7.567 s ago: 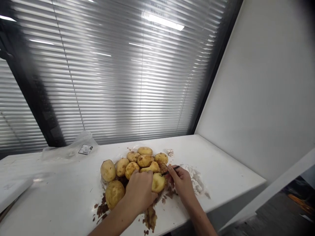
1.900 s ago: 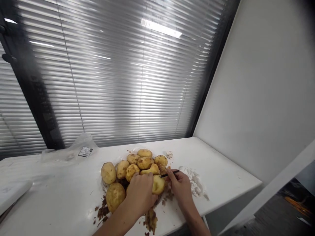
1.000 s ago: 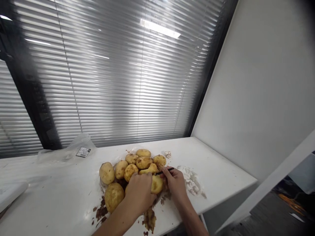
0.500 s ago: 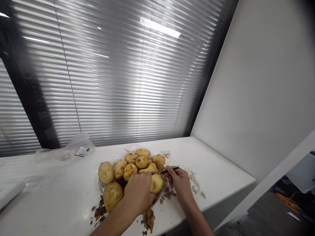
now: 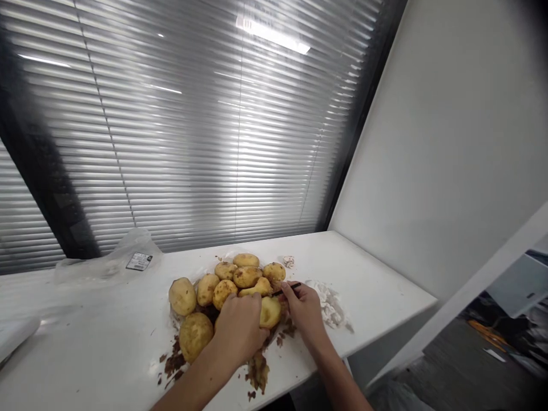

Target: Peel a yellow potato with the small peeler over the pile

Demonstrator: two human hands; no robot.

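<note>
Clearly, a pile of potatoes crowds the lower centre of my frame, lying on clear plastic on the white table. At its near right side is the pale, peeled potato; I see the left hand clamped on it from the left. Just to the right, the right hand pinches a slim black-handled tool between thumb and fingers. The two hands are close together but apart.

Around them, I have brown peelings scattered at lower left and a wet-looking clump of scraps near the table's front edge. Crumpled white tissue lies right of the right hand, a small stained wad sits beyond the pile, and a clear plastic bag slumps at left, below the blinds.

From my end, the left hand covers part of the peeled potato and of another behind it. The tool's tip is too small for me to tell whether it touches. I cannot read the bag's label; a white object is cut off at the left edge, and the floor clutter at lower right stays murky.
</note>
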